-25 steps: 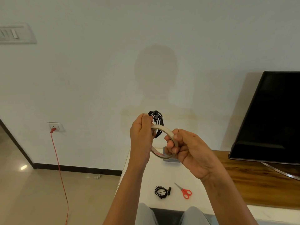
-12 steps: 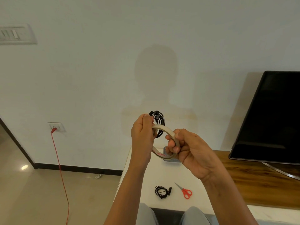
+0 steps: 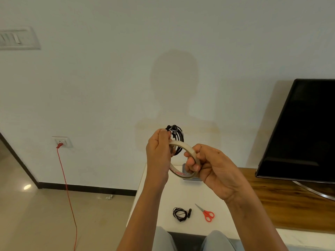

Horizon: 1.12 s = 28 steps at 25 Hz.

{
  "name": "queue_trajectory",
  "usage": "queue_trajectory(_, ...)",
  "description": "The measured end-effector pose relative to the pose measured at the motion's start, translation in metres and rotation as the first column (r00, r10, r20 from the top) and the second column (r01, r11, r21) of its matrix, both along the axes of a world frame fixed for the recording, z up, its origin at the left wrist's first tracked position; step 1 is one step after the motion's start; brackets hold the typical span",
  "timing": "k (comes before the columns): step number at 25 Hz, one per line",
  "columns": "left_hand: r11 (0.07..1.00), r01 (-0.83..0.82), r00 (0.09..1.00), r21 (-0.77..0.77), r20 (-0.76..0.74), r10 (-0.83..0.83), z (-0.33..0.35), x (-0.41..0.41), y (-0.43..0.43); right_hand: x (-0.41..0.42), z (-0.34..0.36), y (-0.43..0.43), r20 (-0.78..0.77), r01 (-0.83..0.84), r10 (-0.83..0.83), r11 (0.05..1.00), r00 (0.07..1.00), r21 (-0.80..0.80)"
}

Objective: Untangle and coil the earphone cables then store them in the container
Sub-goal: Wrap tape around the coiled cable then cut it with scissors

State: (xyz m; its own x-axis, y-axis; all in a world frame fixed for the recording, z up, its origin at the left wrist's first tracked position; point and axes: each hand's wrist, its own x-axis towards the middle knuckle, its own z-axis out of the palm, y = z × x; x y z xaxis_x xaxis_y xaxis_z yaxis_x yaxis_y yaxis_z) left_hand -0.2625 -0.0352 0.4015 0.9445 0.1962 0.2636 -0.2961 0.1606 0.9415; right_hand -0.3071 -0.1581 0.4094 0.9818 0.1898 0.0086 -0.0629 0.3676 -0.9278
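Head view: both cables look rolled up, and I think neither is put away yet.
The left hand [image 3: 158, 151] has its fingers curled and pinches one earphone coil [image 3: 177, 137], held up in the air at 12 o'clock from that hand. The right hand [image 3: 215, 165] is curled round a tape roll [image 3: 181, 175], with the thumb through the ring, and the roll touches the left hand at 9 o'clock. I think this coil is about to be taped. A second coil [image 3: 180, 213] lies on the white table [image 3: 154, 205], at 6 o'clock from the hands. The red scissors [image 3: 206, 213] are near it at 3 o'clock. A small grey container [image 3: 190, 179] sits mostly hidden behind the tape roll, so I cannot see inside it. Putting both coils in it seems to be what is left. Count: two coils, one tape roll, one pair of scissors, one container.
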Motion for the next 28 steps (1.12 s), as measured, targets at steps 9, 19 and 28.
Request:
queue_trajectory(9, 0.870, 0.358, 0.933, 0.341, -0.158, -0.322, -0.004, -0.002, 0.017, 0.017, -0.008, -0.017, 0.356, 0.251, -0.112, 0.894, 0.928, -0.371)
queue_trajectory(19, 0.846, -0.034, 0.981, 0.533, 0.179, -0.073, -0.036, -0.006, -0.009, 0.031, -0.040, 0.002, 0.072, 0.497, -0.503, 0.807, 0.862, -0.319)
queue_trajectory(28, 0.999, -0.022, 0.983, -0.025, -0.184, 0.017, -0.040, 0.001, -0.011, 0.027, -0.035, -0.003, -0.089, 0.294, -0.292, 0.956, 0.952, 0.009)
